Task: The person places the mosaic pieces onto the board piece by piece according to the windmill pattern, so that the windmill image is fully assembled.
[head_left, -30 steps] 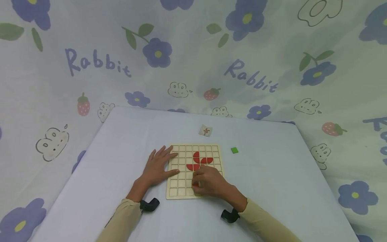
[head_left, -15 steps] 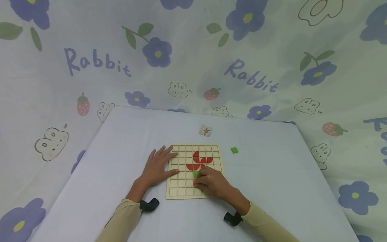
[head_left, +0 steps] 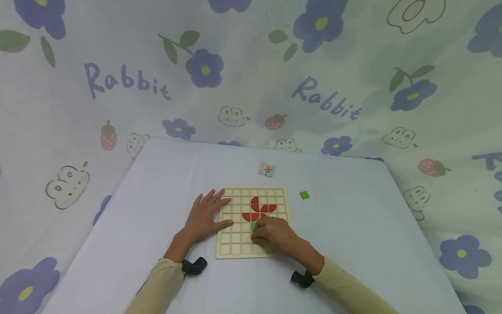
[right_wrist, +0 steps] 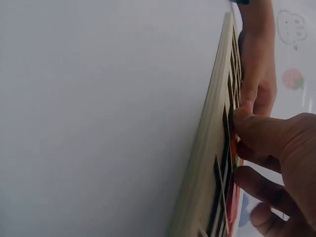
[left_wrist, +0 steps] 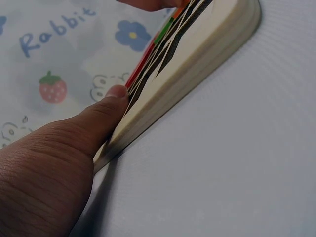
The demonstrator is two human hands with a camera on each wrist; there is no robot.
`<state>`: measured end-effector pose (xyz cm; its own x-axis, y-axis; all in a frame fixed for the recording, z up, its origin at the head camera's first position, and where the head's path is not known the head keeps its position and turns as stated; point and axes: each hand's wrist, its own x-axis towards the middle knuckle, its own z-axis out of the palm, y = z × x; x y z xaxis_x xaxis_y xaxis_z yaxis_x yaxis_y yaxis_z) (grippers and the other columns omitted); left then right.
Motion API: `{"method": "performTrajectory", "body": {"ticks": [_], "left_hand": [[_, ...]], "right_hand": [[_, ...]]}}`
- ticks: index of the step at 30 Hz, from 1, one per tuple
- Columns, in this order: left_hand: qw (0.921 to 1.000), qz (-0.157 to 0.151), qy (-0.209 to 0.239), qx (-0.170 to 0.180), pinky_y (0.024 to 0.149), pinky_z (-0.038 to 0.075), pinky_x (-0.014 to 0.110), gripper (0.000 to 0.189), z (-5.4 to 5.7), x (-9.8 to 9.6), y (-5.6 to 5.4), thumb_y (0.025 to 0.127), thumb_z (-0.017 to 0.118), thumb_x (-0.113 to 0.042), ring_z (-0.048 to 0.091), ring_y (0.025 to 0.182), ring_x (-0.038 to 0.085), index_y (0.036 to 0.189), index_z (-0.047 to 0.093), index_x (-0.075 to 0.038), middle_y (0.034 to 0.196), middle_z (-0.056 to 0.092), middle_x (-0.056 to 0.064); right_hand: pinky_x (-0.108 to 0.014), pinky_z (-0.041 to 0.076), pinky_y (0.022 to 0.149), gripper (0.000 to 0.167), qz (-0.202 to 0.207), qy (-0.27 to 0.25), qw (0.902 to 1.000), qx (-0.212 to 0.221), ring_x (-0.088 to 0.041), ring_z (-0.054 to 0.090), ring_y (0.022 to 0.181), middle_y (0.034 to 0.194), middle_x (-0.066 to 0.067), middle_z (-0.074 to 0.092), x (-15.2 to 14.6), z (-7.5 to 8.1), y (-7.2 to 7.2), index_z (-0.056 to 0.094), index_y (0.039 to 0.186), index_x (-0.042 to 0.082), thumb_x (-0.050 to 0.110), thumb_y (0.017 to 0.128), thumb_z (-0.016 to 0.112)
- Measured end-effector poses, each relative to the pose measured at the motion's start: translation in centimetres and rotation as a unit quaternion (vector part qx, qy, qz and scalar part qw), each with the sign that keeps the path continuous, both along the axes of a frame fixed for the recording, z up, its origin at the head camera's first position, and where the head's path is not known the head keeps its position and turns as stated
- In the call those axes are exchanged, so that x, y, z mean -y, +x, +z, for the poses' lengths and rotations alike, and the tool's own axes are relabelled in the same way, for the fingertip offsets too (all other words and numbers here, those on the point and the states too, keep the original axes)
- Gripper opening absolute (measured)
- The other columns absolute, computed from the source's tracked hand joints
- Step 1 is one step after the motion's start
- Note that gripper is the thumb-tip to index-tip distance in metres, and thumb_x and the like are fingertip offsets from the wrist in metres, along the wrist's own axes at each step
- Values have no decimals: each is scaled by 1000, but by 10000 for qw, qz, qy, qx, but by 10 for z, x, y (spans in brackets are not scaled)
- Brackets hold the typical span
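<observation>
A square wooden grid board (head_left: 225,238) lies flat on the white table. Several red rounded pieces (head_left: 268,208) sit in its cells in a pinwheel-like shape, one partly under my right fingers. Below them is a green square tile (head_left: 253,226), half covered. My left hand (head_left: 201,220) is spread over the board's left edge, thumb (left_wrist: 117,92) and fingertips resting on it. My right hand (head_left: 276,235) is over the lower middle, thumb and fingers curled around an orange tile (right_wrist: 234,140) at a cell. In the head view the fingers hide that tile.
A loose green tile (head_left: 304,195) lies right of the board. Behind the board is a small pattern card (head_left: 267,169) with a red pinwheel picture. A printed cloth (head_left: 251,78) hangs around the table (head_left: 353,226). Each wrist carries a black camera (head_left: 195,265).
My right hand first shifted slightly right, baring the green tile and part of the orange one. Its fingers now cover the orange tile in the head view. My left hand stayed put.
</observation>
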<state>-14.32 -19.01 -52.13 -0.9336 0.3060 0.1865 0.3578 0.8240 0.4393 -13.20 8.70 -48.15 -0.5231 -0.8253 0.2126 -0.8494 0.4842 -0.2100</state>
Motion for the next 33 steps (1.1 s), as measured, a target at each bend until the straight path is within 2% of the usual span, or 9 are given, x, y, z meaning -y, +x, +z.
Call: {"method": "performTrajectory", "body": {"ticks": [8, 11, 14, 17, 20, 23, 27, 29, 33], "left_hand": [[10000, 19, -74, 42, 116, 5, 57, 74, -3, 2, 0, 85, 65, -63, 17, 147, 30, 145, 51, -22, 159, 29, 4], [9999, 31, -100, 58, 116, 5, 57, 74, -3, 3, 0, 85, 64, -63, 17, 147, 29, 145, 51, -22, 159, 29, 3], [10000, -6, -77, 46, 116, 5, 57, 73, -2, 3, 0, 86, 64, -62, 17, 147, 30, 145, 51, -22, 159, 29, 4], [9999, -38, -92, 50, 115, 4, 58, 73, -1, 2, 0, 87, 64, -62, 18, 147, 31, 146, 50, -22, 158, 30, 3], [9998, -41, -187, 55, 115, 4, 58, 71, -2, 1, 0, 88, 62, -61, 17, 147, 31, 147, 49, -22, 159, 28, 3], [9997, -41, -219, -32, 114, 6, 60, 68, -1, 0, 0, 90, 62, -58, 17, 147, 33, 146, 50, -22, 160, 25, 6], [9998, -61, -39, -164, 113, 10, 62, 61, 0, -1, 1, 91, 65, -51, 21, 145, 36, 142, 55, -21, 160, 25, 11], [9998, -61, 40, -167, 113, 11, 62, 58, 1, -2, 1, 91, 65, -49, 21, 145, 37, 142, 56, -22, 159, 27, 11], [9999, -36, 18, -118, 114, 10, 61, 56, 1, -2, 1, 92, 64, -49, 20, 145, 37, 142, 56, -24, 158, 30, 11]], "right_hand": [[-23, 49, 67, 11, -363, -984, 9936, -408, -4, 59, 75, 80, 13, 67, -17, -11, -14, 79, 82, 20, 29, 80, 84], [-24, 49, 65, 11, -714, -1181, 9890, -538, -5, 60, 75, 81, 11, 67, -29, -12, -25, 78, 83, 18, 26, 80, 83], [-27, 51, 63, 13, -1319, -1174, 9818, -705, -9, 62, 76, 83, 8, 68, -41, -12, -35, 77, 87, 15, 25, 81, 82], [-31, 54, 66, 16, -2126, -1102, 9682, -726, -16, 64, 81, 88, 2, 69, -53, -13, -45, 76, 92, 11, 24, 84, 80], [-39, 55, 67, 21, -3029, -1046, 9455, -577, -25, 63, 90, 99, -7, 68, -63, -11, -54, 74, 102, 8, 22, 86, 76], [-47, 55, 68, 30, -3907, -899, 9159, -195, -34, 58, 101, 113, -16, 62, -71, -8, -63, 70, 114, 5, 23, 89, 71], [-52, 54, 73, 39, -4571, -603, 8861, 474, -39, 54, 108, 122, -22, 58, -80, -7, -73, 66, 121, 2, 27, 91, 68], [-52, 54, 74, 39, -4647, -498, 8810, 740, -39, 57, 105, 118, -22, 60, -82, -6, -75, 68, 118, 0, 28, 91, 69], [-49, 54, 71, 31, -4513, -458, 8866, 909, -36, 62, 93, 103, -18, 67, -87, -3, -80, 73, 104, -3, 24, 89, 73]]}}
